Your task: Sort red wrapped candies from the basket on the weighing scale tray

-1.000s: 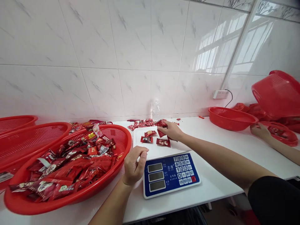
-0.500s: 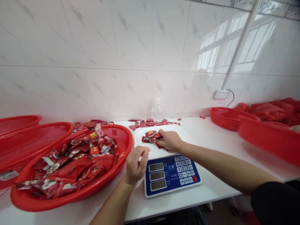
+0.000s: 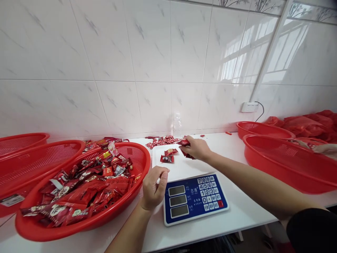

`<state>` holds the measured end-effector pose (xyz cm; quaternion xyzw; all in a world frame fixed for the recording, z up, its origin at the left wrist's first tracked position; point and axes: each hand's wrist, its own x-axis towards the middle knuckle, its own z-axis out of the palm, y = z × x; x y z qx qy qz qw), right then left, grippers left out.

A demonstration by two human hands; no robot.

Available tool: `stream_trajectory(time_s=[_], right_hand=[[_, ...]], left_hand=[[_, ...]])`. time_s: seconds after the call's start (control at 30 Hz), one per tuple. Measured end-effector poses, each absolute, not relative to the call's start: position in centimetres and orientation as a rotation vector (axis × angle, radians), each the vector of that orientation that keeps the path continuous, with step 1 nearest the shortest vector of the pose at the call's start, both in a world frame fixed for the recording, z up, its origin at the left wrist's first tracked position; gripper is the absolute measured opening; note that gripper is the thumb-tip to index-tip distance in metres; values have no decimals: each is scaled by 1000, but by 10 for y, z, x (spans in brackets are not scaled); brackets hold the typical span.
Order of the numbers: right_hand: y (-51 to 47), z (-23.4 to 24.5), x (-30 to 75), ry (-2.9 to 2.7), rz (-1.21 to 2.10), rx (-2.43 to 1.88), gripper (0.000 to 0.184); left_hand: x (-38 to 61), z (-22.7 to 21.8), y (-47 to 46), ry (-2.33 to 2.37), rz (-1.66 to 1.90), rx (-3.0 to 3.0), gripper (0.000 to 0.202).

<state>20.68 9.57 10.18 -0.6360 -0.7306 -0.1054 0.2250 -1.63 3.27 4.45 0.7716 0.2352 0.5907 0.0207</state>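
Observation:
In the head view my right hand (image 3: 197, 148) is closed on several small red snack packets (image 3: 184, 142), above the right part of the white scale tray (image 3: 168, 172). Two wrapped pieces, a red packet (image 3: 171, 151) and a dark red packet (image 3: 166, 159), lie on the tray to its left. My left hand (image 3: 154, 188) is curled near the tray's front left corner, and nothing shows in its fingers. The blue keypad panel (image 3: 196, 198) of the scale faces me, its displays blank. Left of that hand stands a red basket (image 3: 143, 165) heaped with red snack packets (image 3: 86, 189).
More red baskets stand far left (image 3: 60, 149) and on the right (image 3: 279, 165). Another person's hand (image 3: 328, 150) reaches in at the right edge. Small red sachets (image 3: 163, 141) and a clear plastic bottle (image 3: 177, 123) are by the wall, near a power socket (image 3: 249, 106).
My right hand has lifted packets off the tray and moved up and right, leaving two pieces there. At the right, the near basket has moved and a person's hand has come in.

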Motion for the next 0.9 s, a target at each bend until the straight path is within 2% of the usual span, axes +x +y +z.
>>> stream_trajectory(time_s=[0.27, 0.53, 0.73, 0.9], right_hand=[[81, 145, 322, -1612, -404, -1955, 46], [59, 126, 426, -1301, -392, -2373, 55], [56, 106, 444, -1345, -163, -2509, 58], [67, 107, 414, -1539, -49, -2445, 65]], left_hand=[[-16, 44, 34, 752, 1839, 2386, 15], [-15, 45, 35, 772, 1841, 2379, 17], [-15, 44, 35, 790, 1837, 2376, 17], [-15, 44, 34, 758, 1840, 2375, 15]])
